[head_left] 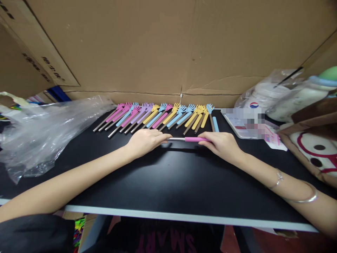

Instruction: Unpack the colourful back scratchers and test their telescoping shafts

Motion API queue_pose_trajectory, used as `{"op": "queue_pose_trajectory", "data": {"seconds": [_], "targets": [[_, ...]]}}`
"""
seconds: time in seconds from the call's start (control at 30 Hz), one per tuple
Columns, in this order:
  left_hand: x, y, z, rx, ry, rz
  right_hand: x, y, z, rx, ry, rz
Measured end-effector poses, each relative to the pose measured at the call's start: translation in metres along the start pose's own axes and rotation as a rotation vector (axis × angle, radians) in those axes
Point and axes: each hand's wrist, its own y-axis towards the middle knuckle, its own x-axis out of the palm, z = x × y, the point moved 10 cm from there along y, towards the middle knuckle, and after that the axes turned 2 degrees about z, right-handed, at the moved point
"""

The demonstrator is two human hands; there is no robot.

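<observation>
Both hands hold one slim back scratcher (pixel 195 139) level above the black tabletop, its claw head hidden. My left hand (pixel 144 142) is closed on the bare metal rod at one end. On the pink sleeve at the other end, my right hand (pixel 221 144) is pinched shut. Behind the hands lies a row of back scratchers (pixel 158 117) in pink, blue, purple and yellow, with hand-shaped claws pointing away from me and metal rods toward me. A blue sleeve (pixel 215 124) lies at the row's right end, near my right hand.
Clear plastic bags (pixel 44 130) spread over the left side. To the right are a phone-like flat item (pixel 237 123), a bagged white cup (pixel 263 95), a pale bottle (pixel 292 102) and a brown bag with a cartoon face (pixel 313 140). Cardboard (pixel 147 45) walls the back.
</observation>
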Motion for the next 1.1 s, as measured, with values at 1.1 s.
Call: {"op": "queue_pose_trajectory", "data": {"seconds": [1.1], "targets": [[-0.016,0.002,0.008,-0.006,0.055,0.108,0.002,0.0,-0.006,0.038,0.103,-0.015]]}}
